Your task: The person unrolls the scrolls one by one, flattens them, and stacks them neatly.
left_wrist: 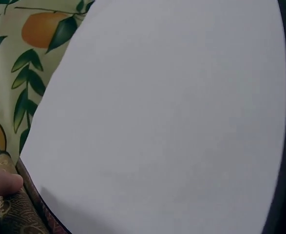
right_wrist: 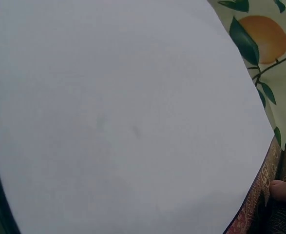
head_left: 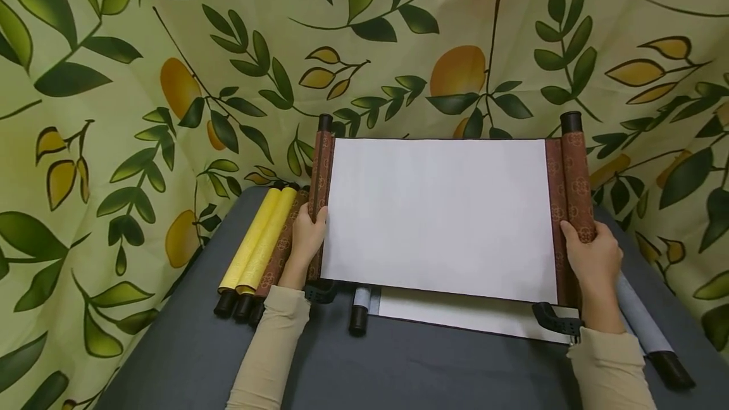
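Observation:
A brown-patterned scroll is held up unrolled, its blank white sheet [head_left: 441, 214] facing me. My left hand [head_left: 307, 236] grips the left roller [head_left: 320, 173], thumb on the brown edge. My right hand [head_left: 592, 258] grips the right roller [head_left: 576, 176] near its lower end. In the left wrist view the white sheet [left_wrist: 162, 117] fills the frame, with a fingertip [left_wrist: 6, 184] on the brown roller [left_wrist: 16, 214]. The right wrist view shows the same sheet [right_wrist: 123, 117] and a fingertip [right_wrist: 285, 189] on the patterned border [right_wrist: 262, 195].
Two yellow rolled scrolls [head_left: 256, 245] and a brown one lie on the grey table [head_left: 188, 347] at the left. Another partly unrolled white scroll [head_left: 467, 315] lies beneath the held one. A grey-blue rolled scroll [head_left: 643, 321] lies at the right. A leaf-and-fruit cloth [head_left: 171, 68] hangs behind.

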`<state>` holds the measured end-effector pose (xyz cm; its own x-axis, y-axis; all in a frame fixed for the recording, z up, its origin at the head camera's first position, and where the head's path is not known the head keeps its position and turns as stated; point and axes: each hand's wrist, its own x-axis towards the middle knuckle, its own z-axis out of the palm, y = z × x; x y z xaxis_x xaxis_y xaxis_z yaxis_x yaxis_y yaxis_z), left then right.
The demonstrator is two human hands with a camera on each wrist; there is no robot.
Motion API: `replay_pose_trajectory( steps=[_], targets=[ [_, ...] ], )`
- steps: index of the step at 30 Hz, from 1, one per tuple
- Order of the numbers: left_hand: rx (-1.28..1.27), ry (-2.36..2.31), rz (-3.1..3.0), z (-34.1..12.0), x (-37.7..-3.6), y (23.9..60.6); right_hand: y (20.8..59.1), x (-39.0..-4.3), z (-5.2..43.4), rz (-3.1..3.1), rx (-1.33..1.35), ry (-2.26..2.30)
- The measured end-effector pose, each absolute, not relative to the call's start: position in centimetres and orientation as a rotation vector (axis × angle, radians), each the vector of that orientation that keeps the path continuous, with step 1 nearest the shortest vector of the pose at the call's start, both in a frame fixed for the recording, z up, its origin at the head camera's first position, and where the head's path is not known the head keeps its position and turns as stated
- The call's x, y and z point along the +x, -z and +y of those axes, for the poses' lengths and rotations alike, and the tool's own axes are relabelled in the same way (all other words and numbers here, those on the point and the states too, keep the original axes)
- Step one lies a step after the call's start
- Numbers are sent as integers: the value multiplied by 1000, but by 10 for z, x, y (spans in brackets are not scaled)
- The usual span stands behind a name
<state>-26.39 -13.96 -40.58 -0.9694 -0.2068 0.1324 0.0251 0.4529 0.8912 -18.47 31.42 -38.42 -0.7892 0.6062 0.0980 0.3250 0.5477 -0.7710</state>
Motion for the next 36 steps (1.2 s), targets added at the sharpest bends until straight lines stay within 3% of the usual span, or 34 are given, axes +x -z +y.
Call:
replay_pose_trajectory(
  steps=[15,36],
  targets=[
    [116,1467,-2577,-150,-266,404,387,-191,323,-2508,-691,-998],
    [-156,1488,-2623,-146,-260,418,400,-175,361,-2670,-592,-821]
  ],
)
